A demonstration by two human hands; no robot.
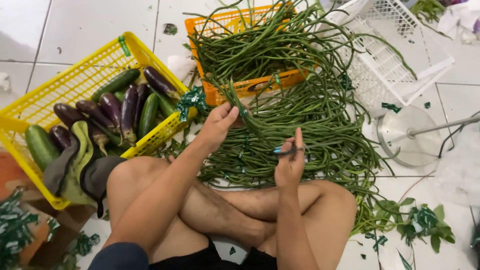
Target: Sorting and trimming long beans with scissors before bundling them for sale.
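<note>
A heap of long beans [300, 115] spills from an orange basket [235, 25] onto the tiled floor [90, 25]. The left hand [220, 122] pinches a bunch of stems; the right hand [290, 162] grips small scissors [284, 150]. At left, a yellow basket [55, 90] holds eggplants [127, 107] and cucumbers [40, 145].

Person viewed from a head-worn camera. Both forearms are bare, as are the left hand [218, 121] and the right hand [290, 165]. A dark blue-grey sleeve covers the left upper arm. Black shorts are worn at the hips; the legs are bare and lightly haired.
</note>
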